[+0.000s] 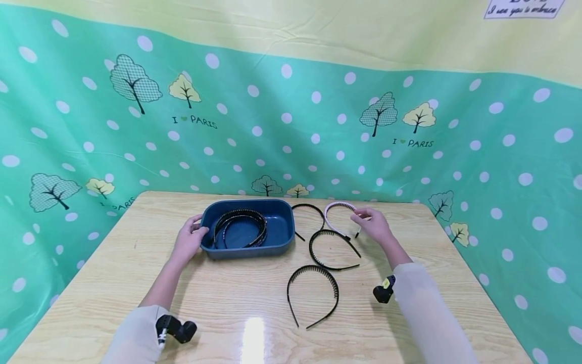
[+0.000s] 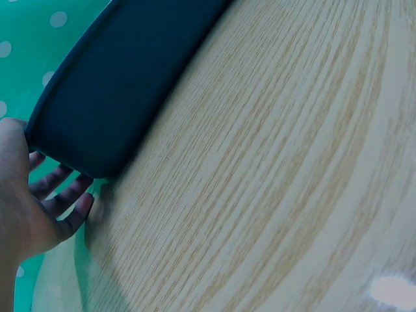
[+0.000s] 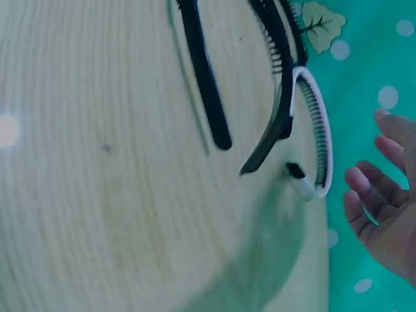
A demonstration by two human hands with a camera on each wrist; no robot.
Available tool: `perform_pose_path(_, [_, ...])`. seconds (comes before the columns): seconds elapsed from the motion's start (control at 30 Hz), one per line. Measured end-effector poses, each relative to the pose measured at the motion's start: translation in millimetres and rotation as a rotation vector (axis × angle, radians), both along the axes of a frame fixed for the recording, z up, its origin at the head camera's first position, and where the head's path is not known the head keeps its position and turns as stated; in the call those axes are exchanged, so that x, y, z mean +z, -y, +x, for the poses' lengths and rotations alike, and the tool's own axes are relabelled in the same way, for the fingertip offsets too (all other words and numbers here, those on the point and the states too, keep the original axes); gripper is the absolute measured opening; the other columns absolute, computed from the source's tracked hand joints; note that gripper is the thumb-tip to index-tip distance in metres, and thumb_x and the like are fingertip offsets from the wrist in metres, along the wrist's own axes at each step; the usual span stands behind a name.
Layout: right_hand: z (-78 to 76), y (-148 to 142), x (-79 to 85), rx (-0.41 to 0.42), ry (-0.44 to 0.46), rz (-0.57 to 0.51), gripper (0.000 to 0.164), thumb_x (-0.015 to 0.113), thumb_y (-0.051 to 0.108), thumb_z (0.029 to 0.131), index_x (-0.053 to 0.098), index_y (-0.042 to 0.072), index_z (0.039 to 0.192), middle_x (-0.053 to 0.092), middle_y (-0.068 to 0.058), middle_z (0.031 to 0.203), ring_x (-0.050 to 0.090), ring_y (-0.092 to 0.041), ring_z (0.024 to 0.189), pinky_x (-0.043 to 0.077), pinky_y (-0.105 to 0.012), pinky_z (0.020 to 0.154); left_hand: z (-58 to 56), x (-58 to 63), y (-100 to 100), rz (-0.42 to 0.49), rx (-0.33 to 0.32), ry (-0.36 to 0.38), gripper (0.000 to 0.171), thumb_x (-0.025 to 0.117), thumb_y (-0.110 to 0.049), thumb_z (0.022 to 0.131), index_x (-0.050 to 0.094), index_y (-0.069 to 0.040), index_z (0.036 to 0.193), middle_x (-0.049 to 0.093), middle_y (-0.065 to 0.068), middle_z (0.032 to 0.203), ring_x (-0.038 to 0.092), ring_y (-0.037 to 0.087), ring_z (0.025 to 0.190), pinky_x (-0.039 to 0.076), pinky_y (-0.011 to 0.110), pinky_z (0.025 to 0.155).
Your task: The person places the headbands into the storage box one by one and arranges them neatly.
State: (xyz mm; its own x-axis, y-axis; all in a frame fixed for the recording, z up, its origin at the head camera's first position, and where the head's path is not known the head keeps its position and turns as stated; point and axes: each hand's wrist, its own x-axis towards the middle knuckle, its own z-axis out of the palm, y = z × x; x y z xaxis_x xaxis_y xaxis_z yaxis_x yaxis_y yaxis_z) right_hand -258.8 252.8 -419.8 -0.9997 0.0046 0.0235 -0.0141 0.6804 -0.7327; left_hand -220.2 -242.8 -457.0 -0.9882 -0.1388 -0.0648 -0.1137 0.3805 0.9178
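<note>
My left hand [image 1: 188, 240] grips the left end of a dark blue plastic bin [image 1: 249, 251]. In the left wrist view, the thumb is at the rim and the fingers lie against the outer wall of the bin [image 2: 104, 97]. Several black headbands [image 1: 263, 226] lie inside it. My right hand [image 1: 375, 225] is beside a white toothed headband [image 1: 328, 221] at the back right. Seen from the right wrist, that hand [image 3: 390, 208] has loosely bent fingers, apart from the white headband [image 3: 328, 143], with nothing held.
Three black headbands lie on the wooden table [image 1: 227, 303]: one at the back [image 1: 309, 205], one in the middle [image 1: 311, 247] touching the white one, and one in front [image 1: 337, 293]. A green dotted curtain [image 1: 313, 167] hangs behind the table.
</note>
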Motion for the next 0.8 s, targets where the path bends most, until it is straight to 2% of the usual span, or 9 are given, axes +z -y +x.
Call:
perform_pose_path(0.17, [2.4,-10,-11.0,-0.051,0.0,0.002,0.047,0.058,0.028,0.092,0.053,-0.001,0.128,0.057,-0.024,0.117,0.055,-0.033,0.102,0.047,-0.032,0.076,-0.4,-0.6,1,0.0,-0.002,0.001,0.052,0.043,-0.023,0.098,0.03,-0.011,0.146,0.046,0.024,0.132,0.051,0.031,0.113,0.042,0.018,0.075])
perform_pose_path(0.3, [4.5,-15,-17.8,-0.106,0.023,-0.05,0.048,0.058,0.028,0.092,0.051,-0.002,0.129,0.057,-0.023,0.113,0.058,-0.029,0.087,0.05,-0.029,0.065,-0.6,-0.6,0,-0.005,-0.002,-0.001,0.052,0.043,-0.024,0.097,0.03,-0.011,0.146,0.047,0.024,0.132,0.051,0.031,0.112,0.042,0.018,0.075])
perform_pose_path(0.53, [3.4,-18,-26.6,-0.184,0.057,-0.094,0.049,0.058,0.03,0.092,0.05,0.0,0.13,0.057,-0.015,0.101,0.054,-0.015,0.066,0.046,-0.025,0.053,-0.3,-0.3,0,0.0,0.0,-0.004,0.052,0.043,-0.023,0.097,0.03,-0.01,0.146,0.047,0.024,0.132,0.051,0.031,0.112,0.043,0.019,0.075])
perform_pose_path(0.63, [3.2,-16,-29.2,-0.208,0.069,-0.097,0.05,0.057,0.031,0.092,0.049,0.0,0.13,0.057,-0.013,0.1,0.051,-0.011,0.065,0.044,-0.022,0.053,-0.2,0.2,0,-0.001,-0.001,-0.003,0.052,0.043,-0.023,0.097,0.03,-0.01,0.146,0.046,0.025,0.133,0.05,0.031,0.113,0.043,0.02,0.077])
perform_pose_path(0.8, [3.0,-9,-34.2,-0.252,0.072,-0.114,0.049,0.057,0.03,0.092,0.049,-0.001,0.13,0.057,-0.014,0.102,0.05,-0.012,0.072,0.044,-0.023,0.06,-0.2,-0.3,1,-0.006,-0.004,-0.001,0.052,0.043,-0.024,0.098,0.029,-0.011,0.146,0.045,0.025,0.134,0.049,0.032,0.115,0.042,0.024,0.081])
